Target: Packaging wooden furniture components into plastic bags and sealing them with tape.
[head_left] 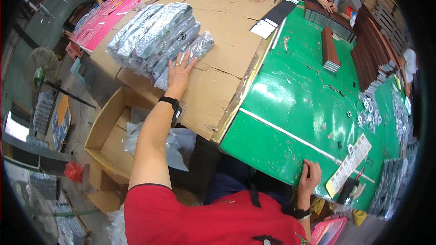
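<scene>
Silvery foil packs (159, 36) lie stacked on the cardboard sheet (227, 50) covering the desk's left part, near its left edge. Our left hand (179, 73) rests flat on the nearest packs, fingers spread open, gripping nothing. Our right hand (309, 178) sits at the near edge of the green desk (295, 104), fingers curled over that edge, beside a paper strip (349, 164). An open carton (109, 140) stands below the left edge.
</scene>
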Action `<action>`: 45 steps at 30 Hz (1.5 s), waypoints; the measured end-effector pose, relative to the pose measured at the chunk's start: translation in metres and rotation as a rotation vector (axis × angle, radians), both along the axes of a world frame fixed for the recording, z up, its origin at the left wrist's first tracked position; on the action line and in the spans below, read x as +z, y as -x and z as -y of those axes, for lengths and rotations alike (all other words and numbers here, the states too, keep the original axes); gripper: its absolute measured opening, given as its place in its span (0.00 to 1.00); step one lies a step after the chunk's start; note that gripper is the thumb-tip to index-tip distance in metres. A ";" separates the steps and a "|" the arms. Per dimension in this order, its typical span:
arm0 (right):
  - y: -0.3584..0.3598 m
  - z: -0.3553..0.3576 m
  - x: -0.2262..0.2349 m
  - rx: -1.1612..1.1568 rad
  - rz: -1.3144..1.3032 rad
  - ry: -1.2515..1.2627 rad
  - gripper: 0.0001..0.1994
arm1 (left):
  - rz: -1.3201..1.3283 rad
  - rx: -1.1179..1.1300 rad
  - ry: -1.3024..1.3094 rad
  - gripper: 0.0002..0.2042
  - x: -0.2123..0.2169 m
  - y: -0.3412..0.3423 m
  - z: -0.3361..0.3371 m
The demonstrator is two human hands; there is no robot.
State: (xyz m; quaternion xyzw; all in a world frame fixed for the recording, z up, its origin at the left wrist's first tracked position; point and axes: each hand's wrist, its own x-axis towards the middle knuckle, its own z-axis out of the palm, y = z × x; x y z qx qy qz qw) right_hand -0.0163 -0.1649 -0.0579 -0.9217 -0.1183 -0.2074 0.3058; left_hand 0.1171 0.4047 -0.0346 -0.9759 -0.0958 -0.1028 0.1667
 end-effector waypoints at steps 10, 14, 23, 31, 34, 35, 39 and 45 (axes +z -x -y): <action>0.006 0.007 -0.003 -0.003 -0.042 -0.029 0.05 | 0.078 -0.014 0.021 0.31 -0.005 -0.013 -0.023; 0.004 0.006 0.004 -0.001 -0.127 -0.008 0.05 | 0.123 -0.037 -0.002 0.36 -0.013 -0.013 -0.036; 0.003 0.006 0.001 -0.045 -0.103 0.019 0.05 | 0.098 -0.026 0.056 0.37 -0.007 -0.024 -0.039; 0.005 0.008 -0.005 0.019 -0.040 0.023 0.05 | -0.013 0.073 0.200 0.37 -0.003 -0.006 -0.036; 0.000 0.006 -0.006 0.057 -0.047 0.059 0.05 | 0.042 -0.054 0.189 0.32 0.035 0.024 -0.026; 0.000 0.007 -0.008 0.040 -0.022 0.055 0.05 | 0.055 -0.148 0.462 0.30 0.053 0.037 -0.030; 0.000 0.013 -0.011 0.001 -0.122 0.033 0.06 | 0.124 -0.147 1.212 0.22 0.146 0.140 0.004; -0.006 0.000 0.003 0.118 -0.205 -0.301 0.08 | 0.500 0.333 1.080 0.19 0.198 0.321 0.055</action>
